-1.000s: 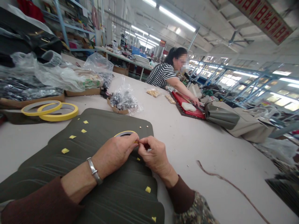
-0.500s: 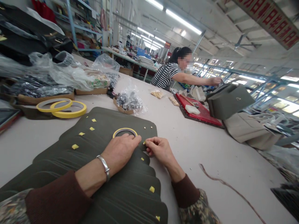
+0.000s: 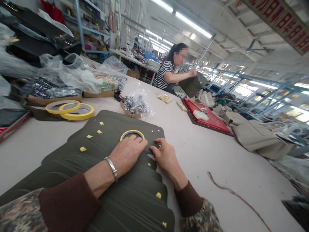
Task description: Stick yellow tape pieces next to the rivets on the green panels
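Observation:
Dark olive leather-like panels [image 3: 116,199] lie overlapped on the table in front of me, with several small yellow tape squares [image 3: 83,149] stuck on them. My left hand [image 3: 129,151], a metal bangle at its wrist, holds a roll of yellow tape [image 3: 132,131] against the top panel; its fingers partly hide the roll. At the right edge of that panel is my right hand [image 3: 166,154], thumb and forefinger apart. Close to its forefinger shows a tiny gold stud [image 3: 159,146]. Two more small studs [image 3: 155,131] sit near the panel's far right corner.
Two yellow tape rolls [image 3: 77,111] lie at the left. A bagged pile of small metal parts [image 3: 136,104] and bags of gold pieces [image 3: 164,98] stand beyond. Across the table, a co-worker [image 3: 166,71] handles an olive piece [image 3: 191,84] near a red board [image 3: 209,117].
My right thumb and forefinger have parted from a pinch at the panel edge. My left hand stays on the tape roll. The co-worker has drawn the olive piece closer to their body.

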The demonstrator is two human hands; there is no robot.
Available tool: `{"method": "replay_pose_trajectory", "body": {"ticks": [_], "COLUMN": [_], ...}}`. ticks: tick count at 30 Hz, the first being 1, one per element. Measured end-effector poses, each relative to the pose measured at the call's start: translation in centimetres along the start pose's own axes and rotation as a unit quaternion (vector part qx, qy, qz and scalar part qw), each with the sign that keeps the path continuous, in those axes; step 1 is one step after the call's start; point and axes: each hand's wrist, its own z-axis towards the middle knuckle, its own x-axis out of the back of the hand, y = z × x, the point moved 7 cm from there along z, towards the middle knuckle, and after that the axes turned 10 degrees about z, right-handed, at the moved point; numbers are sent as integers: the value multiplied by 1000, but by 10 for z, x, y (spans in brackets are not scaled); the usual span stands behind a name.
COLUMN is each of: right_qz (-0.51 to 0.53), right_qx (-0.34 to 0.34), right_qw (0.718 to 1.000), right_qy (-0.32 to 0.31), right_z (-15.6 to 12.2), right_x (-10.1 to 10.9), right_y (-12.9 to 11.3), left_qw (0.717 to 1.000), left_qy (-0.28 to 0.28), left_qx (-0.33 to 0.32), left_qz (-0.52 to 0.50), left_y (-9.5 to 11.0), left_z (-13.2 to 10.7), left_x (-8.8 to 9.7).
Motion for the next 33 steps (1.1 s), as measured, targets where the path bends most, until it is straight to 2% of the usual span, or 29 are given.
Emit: {"method": "replay_pose_trajectory", "body": {"ticks": [2, 4, 7, 9, 11, 14, 17, 21, 23, 25, 27, 30, 33], "right_qz": [95, 133, 35, -56, -117, -138, -107, -70, -63, -54, -24, 99, 194], "right_qx": [-60, -60, 60, 120, 138, 128, 97, 61, 64, 61, 43, 19, 72], "right_qw": [994, 989, 998, 991, 983, 982, 989, 990, 987, 989, 996, 995, 978], "right_qy": [-2, -6, 1, 6, 10, 13, -16, -110, -135, -123, -76, -15, -21], "right_z": [-3, -6, -12, -15, -15, -12, -10, -11, -11, -10, -6, -4, -7], "right_x": [4, 6, 8, 4, -1, -4, -4, -5, -5, -3, 3, 12, 15], "right_y": [12, 15, -1, -11, -15, -15, -13, -11, -11, -9, -5, -1, -15], "left_qw": [1000, 1000, 1000, 1000, 1000, 1000, 998, 996, 996, 995, 992, 986, 982], "left_qy": [3, 4, 2, 0, 2, 9, 27, 42, 37, 39, 51, 78, 91], "left_qx": [-4, -11, -14, -12, -15, -24, -29, -30, -30, -31, -31, -31, -30], "left_qz": [0, -1, -1, 1, -1, -16, -42, -68, -77, -89, -110, -145, -163], "left_y": [-1, -1, 0, 0, 0, -1, -3, -7, -8, -9, -8, -8, -7], "left_z": [0, 1, 3, 4, 5, 4, 2, 0, 1, 2, 2, 1, -2], "left_x": [-1, -1, -2, -1, 0, 5, 11, 14, 12, 12, 13, 15, 15]}}
